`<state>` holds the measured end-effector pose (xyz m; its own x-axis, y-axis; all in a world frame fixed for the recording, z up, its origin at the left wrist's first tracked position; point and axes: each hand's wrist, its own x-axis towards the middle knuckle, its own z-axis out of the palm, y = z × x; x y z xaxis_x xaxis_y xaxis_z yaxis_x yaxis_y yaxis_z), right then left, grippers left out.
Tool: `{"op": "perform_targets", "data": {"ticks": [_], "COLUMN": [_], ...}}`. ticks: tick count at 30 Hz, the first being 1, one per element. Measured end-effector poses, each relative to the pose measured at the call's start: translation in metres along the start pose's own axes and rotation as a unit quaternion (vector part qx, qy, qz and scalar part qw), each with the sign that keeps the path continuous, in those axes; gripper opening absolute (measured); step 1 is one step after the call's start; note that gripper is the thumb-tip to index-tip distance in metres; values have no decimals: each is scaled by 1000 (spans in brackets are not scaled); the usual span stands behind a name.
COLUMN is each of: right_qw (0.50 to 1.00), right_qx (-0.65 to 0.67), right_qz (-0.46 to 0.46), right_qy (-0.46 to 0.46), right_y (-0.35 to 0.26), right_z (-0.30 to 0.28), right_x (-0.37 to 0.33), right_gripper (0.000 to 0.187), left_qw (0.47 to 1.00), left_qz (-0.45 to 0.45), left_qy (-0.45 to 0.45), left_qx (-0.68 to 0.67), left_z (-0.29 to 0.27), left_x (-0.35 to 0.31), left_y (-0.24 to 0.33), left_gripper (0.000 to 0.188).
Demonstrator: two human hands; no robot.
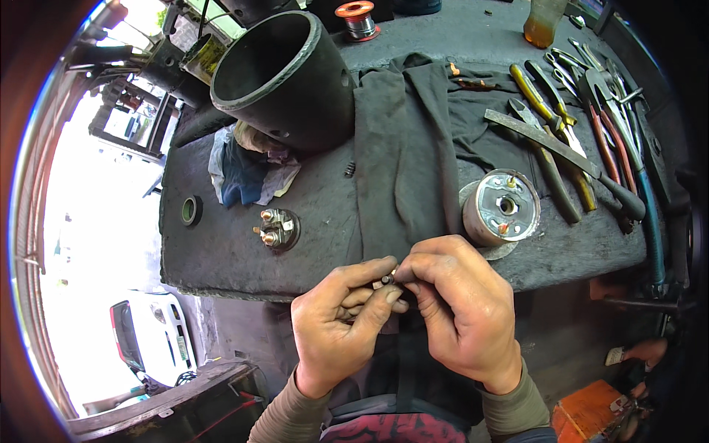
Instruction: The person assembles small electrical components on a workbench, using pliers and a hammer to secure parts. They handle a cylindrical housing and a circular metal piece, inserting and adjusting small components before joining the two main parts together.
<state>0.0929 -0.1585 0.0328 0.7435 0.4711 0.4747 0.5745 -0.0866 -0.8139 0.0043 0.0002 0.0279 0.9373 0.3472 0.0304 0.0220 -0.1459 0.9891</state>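
Just over the bench's front edge, my left hand [341, 317] and my right hand [461, 306] meet fingertip to fingertip. Between them they pinch a small metal part [385, 281], dark with a shiny bit; my fingers cover most of it. Beyond my right hand stands a round metal solenoid housing [505, 208] with a central hole and copper-coloured studs. Left of my hands sits a black terminal cap [279, 229] with copper bolts. A dark folded cloth [402, 162] lies straight ahead of my hands, and a small coil spring [349, 169] rests beside it.
A large black metal cylinder [295, 81] stands back left, near crumpled rags [247, 170] and a ring [191, 210]. Pliers [543, 96], a file [561, 151] and other tools crowd the right. Behind are a solder spool [360, 21] and a jar of amber liquid [544, 26].
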Motion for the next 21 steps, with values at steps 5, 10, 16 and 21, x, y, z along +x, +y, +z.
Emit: {"op": "perform_targets", "data": {"ticks": [5, 10, 16, 21], "right_qw": [1000, 1000, 998, 999], "right_qx": [-2, 6, -19, 17], "right_qz": [-2, 2, -8, -4], "right_qy": [1, -17, -59, -33], "right_y": [2, 4, 7, 9], "right_z": [0, -5, -12, -14], "right_x": [1, 5, 5, 5], "right_gripper": [21, 27, 31, 31], "left_qw": [1000, 999, 1000, 1000], "left_qz": [15, 21, 4, 3], "left_qy": [6, 9, 14, 2], "left_qx": [8, 31, 7, -1], "left_z": [0, 0, 2, 0], "left_x": [1, 1, 0, 0], "left_y": [2, 4, 8, 5], "left_gripper": [26, 25, 26, 27]}}
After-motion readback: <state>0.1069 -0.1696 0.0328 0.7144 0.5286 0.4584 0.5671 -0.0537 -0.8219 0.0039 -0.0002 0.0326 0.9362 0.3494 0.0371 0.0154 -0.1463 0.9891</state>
